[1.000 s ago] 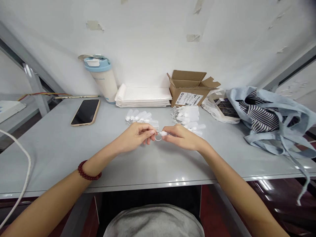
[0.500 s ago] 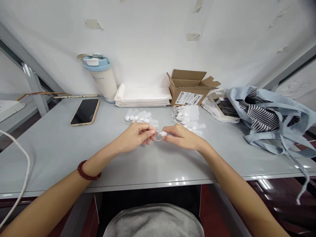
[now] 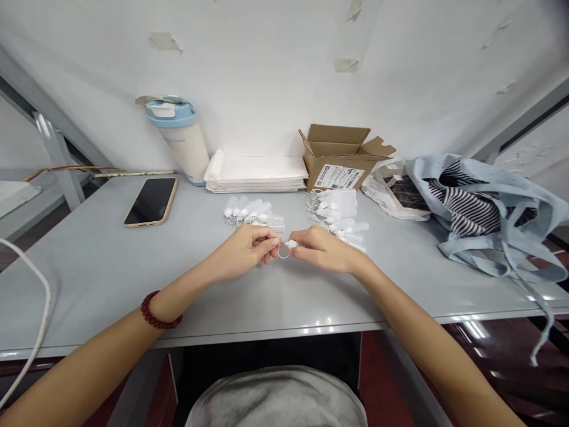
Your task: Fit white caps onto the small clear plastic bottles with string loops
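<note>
The left hand [image 3: 256, 244] pinches the end of a thin white cord [image 3: 283, 255], which bows between the two hands, while the right hand [image 3: 320, 248] grips a small white-tipped piece [image 3: 291, 244] between thumb and forefinger (its far end is hidden by the fingers). Both are just above the tabletop [image 3: 267, 302], near two groups of similar pieces, the left group [image 3: 249, 209] and the right group [image 3: 340, 207], which lies before the open cardboard box [image 3: 340, 163].
</note>
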`<state>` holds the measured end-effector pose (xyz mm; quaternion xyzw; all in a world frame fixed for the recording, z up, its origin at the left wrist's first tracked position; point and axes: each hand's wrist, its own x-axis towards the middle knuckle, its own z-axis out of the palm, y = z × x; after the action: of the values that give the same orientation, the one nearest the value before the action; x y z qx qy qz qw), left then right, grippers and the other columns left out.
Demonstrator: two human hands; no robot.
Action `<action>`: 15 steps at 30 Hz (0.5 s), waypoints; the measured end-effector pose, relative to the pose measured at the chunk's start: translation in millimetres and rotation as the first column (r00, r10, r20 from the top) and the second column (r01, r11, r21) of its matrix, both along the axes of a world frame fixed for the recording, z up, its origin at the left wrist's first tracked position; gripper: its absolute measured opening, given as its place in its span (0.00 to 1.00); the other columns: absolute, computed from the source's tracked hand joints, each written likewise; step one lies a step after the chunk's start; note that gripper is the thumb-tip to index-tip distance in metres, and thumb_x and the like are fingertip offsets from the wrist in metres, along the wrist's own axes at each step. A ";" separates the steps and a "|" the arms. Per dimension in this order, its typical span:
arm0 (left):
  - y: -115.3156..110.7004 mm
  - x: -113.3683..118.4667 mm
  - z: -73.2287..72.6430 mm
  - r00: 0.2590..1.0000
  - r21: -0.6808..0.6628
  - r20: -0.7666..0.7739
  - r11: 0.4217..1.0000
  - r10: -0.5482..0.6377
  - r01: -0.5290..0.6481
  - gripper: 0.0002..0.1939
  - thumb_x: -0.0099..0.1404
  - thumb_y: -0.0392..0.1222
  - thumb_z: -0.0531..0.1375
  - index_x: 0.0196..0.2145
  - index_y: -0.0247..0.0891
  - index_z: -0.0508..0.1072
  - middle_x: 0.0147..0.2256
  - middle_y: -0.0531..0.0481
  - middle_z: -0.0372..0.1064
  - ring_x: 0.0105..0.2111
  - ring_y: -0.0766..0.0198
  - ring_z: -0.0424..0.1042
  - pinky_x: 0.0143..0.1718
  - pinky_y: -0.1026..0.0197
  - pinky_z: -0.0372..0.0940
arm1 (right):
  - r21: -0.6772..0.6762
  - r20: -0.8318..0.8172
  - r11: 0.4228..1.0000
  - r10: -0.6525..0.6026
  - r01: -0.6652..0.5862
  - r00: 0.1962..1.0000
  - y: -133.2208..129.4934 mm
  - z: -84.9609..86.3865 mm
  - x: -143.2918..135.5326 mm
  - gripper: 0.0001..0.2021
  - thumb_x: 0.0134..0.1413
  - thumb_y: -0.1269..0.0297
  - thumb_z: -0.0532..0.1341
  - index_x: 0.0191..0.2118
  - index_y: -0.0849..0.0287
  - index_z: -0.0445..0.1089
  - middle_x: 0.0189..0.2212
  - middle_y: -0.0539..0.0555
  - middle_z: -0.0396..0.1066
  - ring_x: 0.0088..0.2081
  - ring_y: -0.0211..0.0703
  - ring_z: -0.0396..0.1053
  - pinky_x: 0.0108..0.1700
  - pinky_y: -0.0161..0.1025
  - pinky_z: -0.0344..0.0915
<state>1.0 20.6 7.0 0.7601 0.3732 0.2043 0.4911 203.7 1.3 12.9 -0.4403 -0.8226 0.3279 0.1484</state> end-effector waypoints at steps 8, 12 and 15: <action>-1.9 2.6 -6.4 1.000 -0.008 -0.013 1.000 0.025 -0.025 0.14 0.65 0.44 0.53 0.27 0.35 0.70 0.25 0.52 0.68 0.23 0.69 0.67 0.25 0.67 0.62 | 0.003 0.001 1.000 -0.005 0.005 1.000 -0.5 -5.5 -3.5 0.15 0.56 0.64 0.52 0.20 0.58 0.50 0.15 0.42 0.45 0.19 0.30 0.46 0.24 0.34 0.44; -2.9 5.1 -11.6 0.999 0.000 -0.029 1.000 0.024 -0.024 0.13 0.65 0.44 0.53 0.27 0.35 0.70 0.25 0.52 0.68 0.23 0.68 0.67 0.25 0.67 0.62 | 0.017 0.018 1.000 -0.002 0.001 1.000 -0.3 -8.3 -4.8 0.14 0.56 0.64 0.51 0.21 0.58 0.50 0.15 0.42 0.47 0.19 0.30 0.46 0.24 0.34 0.44; -0.4 1.5 -2.7 0.996 0.094 -0.090 0.996 0.013 -0.005 0.13 0.66 0.44 0.53 0.28 0.36 0.72 0.26 0.52 0.70 0.25 0.66 0.68 0.27 0.65 0.62 | 0.045 0.030 0.999 -0.010 0.009 1.000 0.0 -8.2 -6.2 0.14 0.56 0.64 0.51 0.21 0.58 0.51 0.14 0.42 0.47 0.19 0.31 0.46 0.24 0.34 0.44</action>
<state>2.5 20.2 4.3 0.7891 0.3883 0.1893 0.4367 197.5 1.3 4.7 -0.4455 -0.8298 0.3020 0.1473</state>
